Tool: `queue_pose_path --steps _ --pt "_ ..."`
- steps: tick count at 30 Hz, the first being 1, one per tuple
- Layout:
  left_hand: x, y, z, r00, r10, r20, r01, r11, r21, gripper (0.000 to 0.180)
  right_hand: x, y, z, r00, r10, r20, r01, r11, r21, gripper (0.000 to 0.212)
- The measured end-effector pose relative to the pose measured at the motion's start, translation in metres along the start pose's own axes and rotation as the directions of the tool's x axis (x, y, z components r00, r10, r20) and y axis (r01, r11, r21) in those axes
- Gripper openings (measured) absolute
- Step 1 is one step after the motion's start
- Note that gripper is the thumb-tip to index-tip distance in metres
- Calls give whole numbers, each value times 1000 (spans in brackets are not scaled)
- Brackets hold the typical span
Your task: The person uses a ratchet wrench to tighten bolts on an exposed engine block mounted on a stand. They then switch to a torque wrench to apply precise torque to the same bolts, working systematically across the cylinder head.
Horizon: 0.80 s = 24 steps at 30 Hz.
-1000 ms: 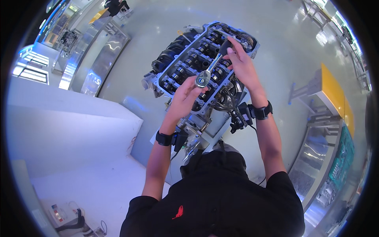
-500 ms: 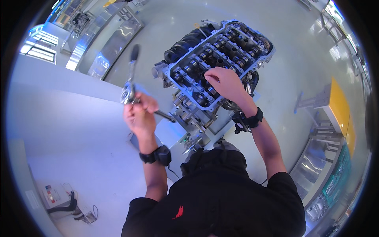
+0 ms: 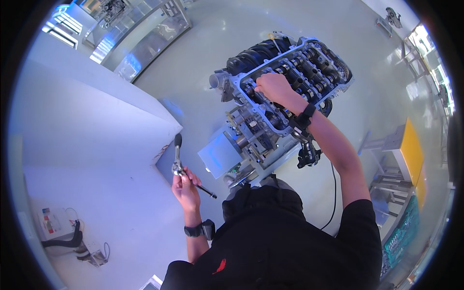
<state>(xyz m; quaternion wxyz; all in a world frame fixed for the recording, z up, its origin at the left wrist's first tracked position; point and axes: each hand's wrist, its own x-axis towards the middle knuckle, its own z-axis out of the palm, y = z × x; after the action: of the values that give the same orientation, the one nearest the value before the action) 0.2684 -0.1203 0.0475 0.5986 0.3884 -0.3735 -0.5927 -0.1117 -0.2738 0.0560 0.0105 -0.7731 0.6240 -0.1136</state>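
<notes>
My left hand (image 3: pixel 186 192) is closed around a ratchet wrench (image 3: pixel 178 155), held off to the left of the engine. Its black handle points away from me, and a dark extension bar (image 3: pixel 205 191) sticks out to the right of the ratchet head. My right hand (image 3: pixel 275 88) is over the left part of an opened engine (image 3: pixel 316 53), whose camshafts and caps are exposed. The fingers of that hand are curled down toward the camshaft area; whatever they may hold is hidden beneath the hand.
The engine sits on a metal stand with a pale box (image 3: pixel 220 153) at its near left. A white wall (image 3: pixel 96 111) juts out on the left, its corner close beyond the wrench. A yellow-topped table (image 3: pixel 411 152) stands at the right, a metal workbench (image 3: pixel 157 41) at the far left.
My left hand has come down and nearer to me with the ratchet wrench. My right hand is at the engine in both frames, now further toward its left edge. The view has shifted.
</notes>
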Motion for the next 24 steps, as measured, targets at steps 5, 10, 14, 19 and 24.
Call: queue_pose_path --steps 5,10,14,19,24 --pt "-23 -7 -39 999 -25 -40 30 989 146 31 5 0 3 991 -128 -32 127 991 -39 13" --pt "-20 -6 -47 998 -50 -36 54 992 114 31 10 14 5 957 -286 -37 283 956 -72 12" --pt "-12 -10 -46 999 -41 35 37 993 110 30 13 23 1 916 -401 -34 399 916 -38 10" --pt "-4 -3 -28 982 -53 179 32 992 119 31 5 14 -14 936 -351 23 351 930 -104 9" --pt "40 14 -18 890 -188 415 99 969 228 44 -19 -47 -77 938 -200 -282 279 919 278 23"
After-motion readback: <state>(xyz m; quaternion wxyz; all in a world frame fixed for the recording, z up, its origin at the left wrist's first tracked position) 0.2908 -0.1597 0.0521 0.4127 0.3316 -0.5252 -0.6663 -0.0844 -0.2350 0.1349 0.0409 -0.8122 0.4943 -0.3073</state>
